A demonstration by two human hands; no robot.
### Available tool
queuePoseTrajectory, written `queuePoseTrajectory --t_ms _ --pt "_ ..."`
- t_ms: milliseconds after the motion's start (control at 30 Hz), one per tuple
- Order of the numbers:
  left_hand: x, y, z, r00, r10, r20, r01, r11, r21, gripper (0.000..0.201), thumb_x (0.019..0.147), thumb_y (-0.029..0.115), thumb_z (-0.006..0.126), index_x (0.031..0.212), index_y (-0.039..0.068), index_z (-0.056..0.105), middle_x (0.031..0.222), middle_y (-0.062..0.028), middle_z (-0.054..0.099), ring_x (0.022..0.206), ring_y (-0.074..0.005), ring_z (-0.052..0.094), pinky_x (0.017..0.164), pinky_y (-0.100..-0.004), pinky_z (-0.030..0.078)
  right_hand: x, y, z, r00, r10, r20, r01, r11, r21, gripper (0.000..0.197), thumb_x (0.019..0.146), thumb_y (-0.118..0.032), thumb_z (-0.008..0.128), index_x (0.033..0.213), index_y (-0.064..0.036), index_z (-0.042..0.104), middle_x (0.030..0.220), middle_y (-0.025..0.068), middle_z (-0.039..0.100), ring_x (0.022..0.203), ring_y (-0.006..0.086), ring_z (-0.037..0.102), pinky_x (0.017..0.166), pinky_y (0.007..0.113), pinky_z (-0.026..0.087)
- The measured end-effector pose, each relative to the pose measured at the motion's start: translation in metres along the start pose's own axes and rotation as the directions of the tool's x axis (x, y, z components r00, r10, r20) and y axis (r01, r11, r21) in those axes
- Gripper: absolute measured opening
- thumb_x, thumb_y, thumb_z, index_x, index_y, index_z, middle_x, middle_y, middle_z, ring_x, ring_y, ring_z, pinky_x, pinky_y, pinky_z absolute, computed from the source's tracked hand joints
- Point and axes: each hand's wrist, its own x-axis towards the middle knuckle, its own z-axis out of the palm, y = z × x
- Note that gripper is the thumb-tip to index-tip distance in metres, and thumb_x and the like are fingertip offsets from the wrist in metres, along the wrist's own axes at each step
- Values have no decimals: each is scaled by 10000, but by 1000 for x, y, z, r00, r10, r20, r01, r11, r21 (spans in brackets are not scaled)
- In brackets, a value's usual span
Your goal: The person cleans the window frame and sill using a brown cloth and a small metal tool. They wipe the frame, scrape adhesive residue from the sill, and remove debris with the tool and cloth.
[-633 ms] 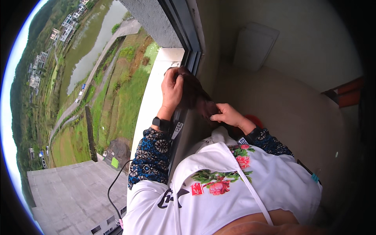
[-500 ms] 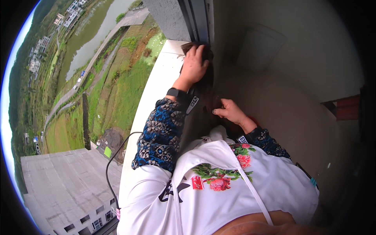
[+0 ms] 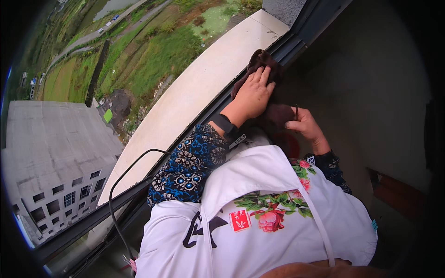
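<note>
A dark brown cloth [image 3: 260, 57] lies bunched over the dark metal window frame [image 3: 286, 52], beside the pale outer sill [image 3: 194, 88]. My left hand [image 3: 251, 96] presses on it from above, palm down, fingers stretched out and slightly apart; the thumb is hidden. On the inner side, the loose lower part of the cloth hangs toward my right hand [image 3: 309, 127], which pinches it between thumb and fingers. Shadow hides some of the cloth between the two hands.
A black cable [image 3: 113, 194] loops over the frame at my left. Outside, far below, are a grey building [image 3: 55, 143], grass and a road. A grey wall end [image 3: 283, 10] borders the sill's far end. Something dark red [image 3: 398, 194] stands in the dim room to the right.
The view has turned, so the sill now runs diagonally. My left hand and the cloth have come away from the wall corner, back along the frame. The left fingers have straightened; the right hand keeps its pinch.
</note>
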Motion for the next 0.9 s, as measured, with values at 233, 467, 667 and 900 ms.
queuePoseTrajectory --t_ms 233,467,667,900 --pt "-102 26 -55 976 -216 34 218 960 -173 414 868 113 594 1275 65 653 1525 -269 402 1425 -433 372 1149 -482 337 23 -61 51 887 128 444 -24 972 -233 307 808 -4 688 1112 30 704 999 36 733 912 76 647 836 263 536" --pt "-237 82 -94 784 -598 -166 609 793 20 310 817 53 652 1121 95 696 1235 -164 597 1090 -352 565 917 -486 447 66 -63 151 541 117 833 467 781 -414 233 757 -170 730 808 24 611 665 116 594 607 170 541 590 343 451" --pt "-288 158 -114 384 -877 -288 800 472 -371 239 833 -79 585 1045 16 643 983 -108 604 929 -282 623 826 -349 508 49 -82 184 284 38 958 488 854 -179 267 740 -189 724 890 24 669 716 148 642 630 237 594 618 357 480" --pt "-261 231 -85 312 -902 298 607 -52 -793 641 775 68 776 1369 34 538 1381 -122 559 1243 -246 567 1045 -355 455 29 -63 202 75 174 982 402 896 -189 282 788 -209 718 936 28 677 762 155 661 678 252 632 652 362 503"
